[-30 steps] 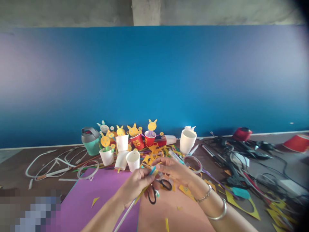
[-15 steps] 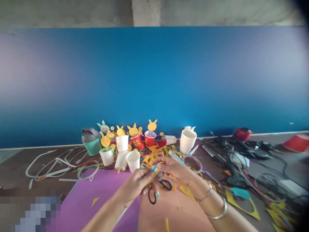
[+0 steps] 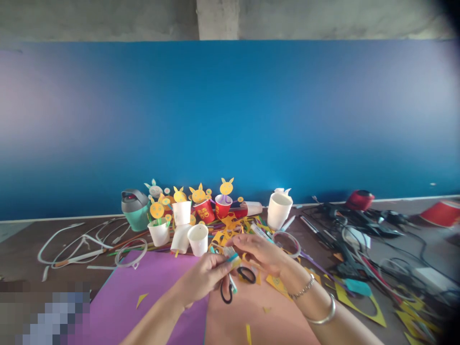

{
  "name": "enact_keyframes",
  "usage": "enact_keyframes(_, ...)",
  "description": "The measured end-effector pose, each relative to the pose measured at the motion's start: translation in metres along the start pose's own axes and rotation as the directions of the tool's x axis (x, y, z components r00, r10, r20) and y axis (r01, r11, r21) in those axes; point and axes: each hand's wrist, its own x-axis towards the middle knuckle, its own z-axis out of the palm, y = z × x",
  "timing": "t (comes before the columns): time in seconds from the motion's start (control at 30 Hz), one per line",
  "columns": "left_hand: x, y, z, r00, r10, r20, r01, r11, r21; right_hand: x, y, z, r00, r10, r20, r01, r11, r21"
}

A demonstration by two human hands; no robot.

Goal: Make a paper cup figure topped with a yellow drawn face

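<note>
My left hand (image 3: 204, 275) pinches a small strip (image 3: 233, 258) with a teal part, above the seam between the purple sheet (image 3: 143, 297) and the orange sheet (image 3: 251, 311). My right hand (image 3: 257, 250) is just to its right, fingers curled beside the strip; whether they grip something is hidden. Black-handled scissors (image 3: 246, 274) are under and between the hands, their blades mostly covered. A thin white and teal piece (image 3: 233, 283) shows by the scissor handles. Yellow paper scraps (image 3: 142, 300) lie on the sheets.
White paper cups (image 3: 198, 239) and red cups (image 3: 204, 211) with yellow paper animal heads stand behind my hands. A green-grey container (image 3: 135, 211) and white cables (image 3: 82, 242) are at left. On the right are a white cup (image 3: 280, 210), black cables and tools (image 3: 354, 263), and yellow offcuts (image 3: 370, 306).
The piece between my fingers has turned, and its teal part now shows at my left fingertips. My left hand has shifted slightly; my right hand has moved little.
</note>
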Motion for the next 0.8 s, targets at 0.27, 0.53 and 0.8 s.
enact_keyframes(0.27,0.0,-0.008,0.003,1.0,0.011,0.001,-0.011,0.979,0.202,0.006,0.011,0.009,0.989,-0.08,-0.127,0.066,0.992,-0.112)
enact_keyframes(0.53,0.002,-0.009,-0.001,1.0,-0.013,0.012,0.01,0.977,0.213,0.003,0.011,0.024,0.973,-0.112,-0.201,0.089,0.989,-0.12)
enact_keyframes(0.8,-0.001,-0.017,0.001,0.999,-0.032,0.041,0.018,0.95,0.312,0.005,0.01,0.031,0.967,-0.134,-0.219,0.135,0.991,-0.014)
